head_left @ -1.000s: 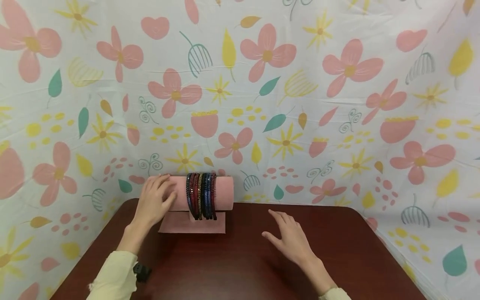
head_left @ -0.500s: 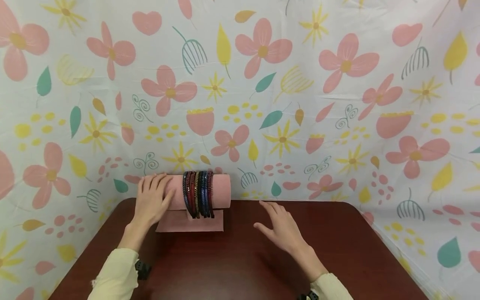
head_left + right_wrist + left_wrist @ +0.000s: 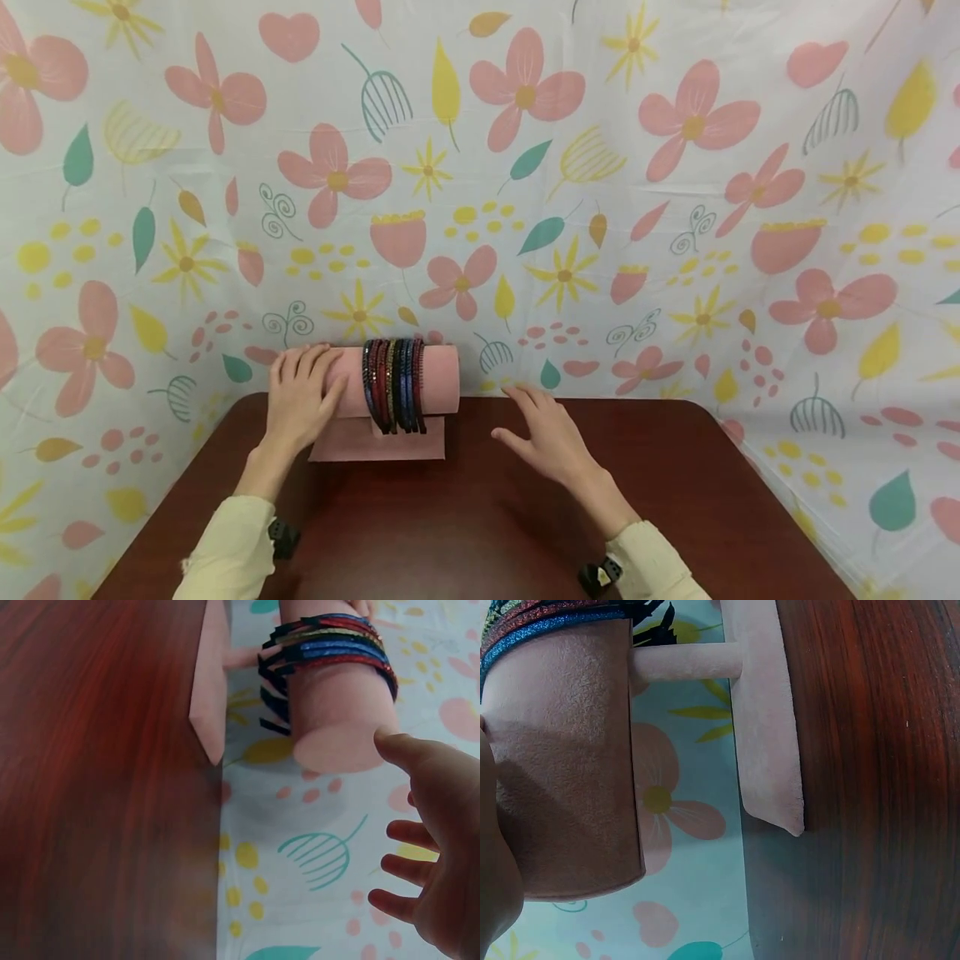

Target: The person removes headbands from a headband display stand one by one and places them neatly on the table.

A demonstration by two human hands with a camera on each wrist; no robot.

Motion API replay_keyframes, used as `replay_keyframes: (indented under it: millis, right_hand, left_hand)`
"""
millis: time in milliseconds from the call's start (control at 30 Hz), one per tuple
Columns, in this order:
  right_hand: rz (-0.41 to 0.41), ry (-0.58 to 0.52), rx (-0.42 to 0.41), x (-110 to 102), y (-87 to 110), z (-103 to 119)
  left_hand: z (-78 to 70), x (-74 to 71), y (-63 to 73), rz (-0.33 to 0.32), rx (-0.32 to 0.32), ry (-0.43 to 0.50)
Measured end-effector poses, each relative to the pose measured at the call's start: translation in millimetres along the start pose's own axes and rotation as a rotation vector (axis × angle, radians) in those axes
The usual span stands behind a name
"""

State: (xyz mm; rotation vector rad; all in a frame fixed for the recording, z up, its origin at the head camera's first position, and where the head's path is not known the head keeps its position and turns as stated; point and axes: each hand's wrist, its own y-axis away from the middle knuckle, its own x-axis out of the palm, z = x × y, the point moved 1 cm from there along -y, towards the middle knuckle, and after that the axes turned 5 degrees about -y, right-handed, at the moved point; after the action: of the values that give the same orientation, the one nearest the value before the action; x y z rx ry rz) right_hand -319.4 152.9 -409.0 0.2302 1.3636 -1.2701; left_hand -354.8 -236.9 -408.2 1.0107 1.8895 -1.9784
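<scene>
Several glittery headbands (image 3: 393, 385) in blue, red, gold and black hang side by side round the roll of a pink plush headband stand (image 3: 441, 379). My left hand (image 3: 298, 396) grips the roll's left end, fingers bent over its top and thumb at the front. The left wrist view catches only an edge of that hand (image 3: 496, 862) against the plush. Just right of the roll, my right hand (image 3: 553, 442) holds nothing, its fingers spread and pointing toward the stand. In the right wrist view its thumb overlaps the roll's flat end, and the headbands' loose ends (image 3: 274, 705) dangle below.
The dark reddish-brown table (image 3: 420, 525) has rounded back corners. Behind it and along both sides hangs a white cloth (image 3: 465, 158) printed with flowers and leaves, close behind the stand. Dark devices are worn at both wrists.
My right hand has come leftward and a little up, nearer the stand's right end. The left hand stays on the roll. The whole head view has shifted slightly.
</scene>
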Motion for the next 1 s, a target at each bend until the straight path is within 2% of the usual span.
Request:
replay_keyframes:
  millis: [167,367,567,733,1000]
  right_hand:
    - [0.001,-0.016,-0.036,0.5,-10.4,6.1]
    - [0.017,-0.034,-0.066,6.8,-24.6,16.4]
    - [0.057,-0.060,-0.061,7.1,-40.8,28.4]
    - [0.088,-0.033,-0.069,10.1,-52.2,37.3]
    - [0.060,-0.031,-0.141,17.4,-70.8,53.5]
  left_hand:
    - [-2.0,3.2,-1.6,0.031,-0.012,-0.001]
    - [-2.7,-0.3,0.1,0.052,-0.034,0.005]
    - [-0.2,0.7,-0.2,0.043,-0.031,-0.002]
    - [0.8,3.3,0.7,0.020,-0.023,-0.007]
    - [2.1,4.6,0.6,-0.001,-0.023,-0.008]
